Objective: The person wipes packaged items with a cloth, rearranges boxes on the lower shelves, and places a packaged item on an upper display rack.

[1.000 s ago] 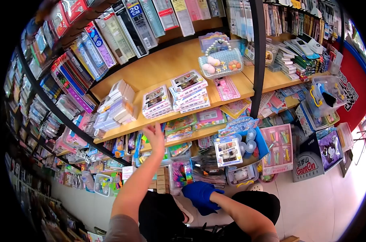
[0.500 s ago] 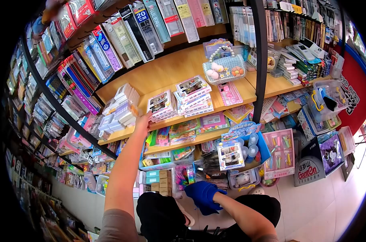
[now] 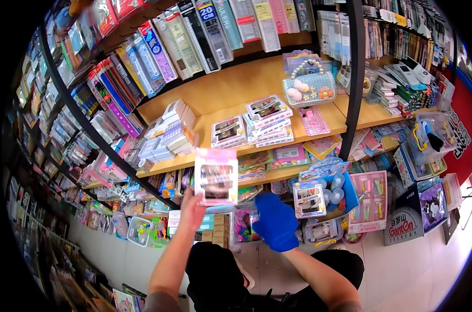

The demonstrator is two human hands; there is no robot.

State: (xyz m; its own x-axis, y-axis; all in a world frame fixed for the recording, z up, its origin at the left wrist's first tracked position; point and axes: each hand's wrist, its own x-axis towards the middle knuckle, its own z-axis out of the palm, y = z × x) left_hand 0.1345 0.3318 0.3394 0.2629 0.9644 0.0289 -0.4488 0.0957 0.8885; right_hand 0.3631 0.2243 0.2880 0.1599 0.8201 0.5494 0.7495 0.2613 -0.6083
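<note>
My left hand [image 3: 192, 210] grips a flat pink-and-white window box [image 3: 216, 179] by its lower left side, raised in front of the shelf edge. Dark items show through its clear front; the box is a little blurred. A bunched blue cloth [image 3: 276, 221] covers my right hand [image 3: 289, 248], which holds it below the shelf. The cloth hides the fingers. Similar boxes lie in a left stack [image 3: 228, 132] and a right stack [image 3: 269, 120] on the wooden shelf [image 3: 210, 115]. Another such box [image 3: 309, 200] stands upright by a blue display carton [image 3: 343, 197].
Small white-and-lilac boxes [image 3: 169, 136] are piled left of the stacks. A beaded bag [image 3: 308, 89] sits to the right, near a black shelf post [image 3: 354, 78]. Packaged rulers [image 3: 215, 34] hang above. Brown and teal boxes [image 3: 215, 229] and plastic bins [image 3: 319, 231] stand below.
My left hand has drawn back from the left stack with a window box in it. My right hand has lifted the blue cloth slightly upward. The view has shifted a little left.
</note>
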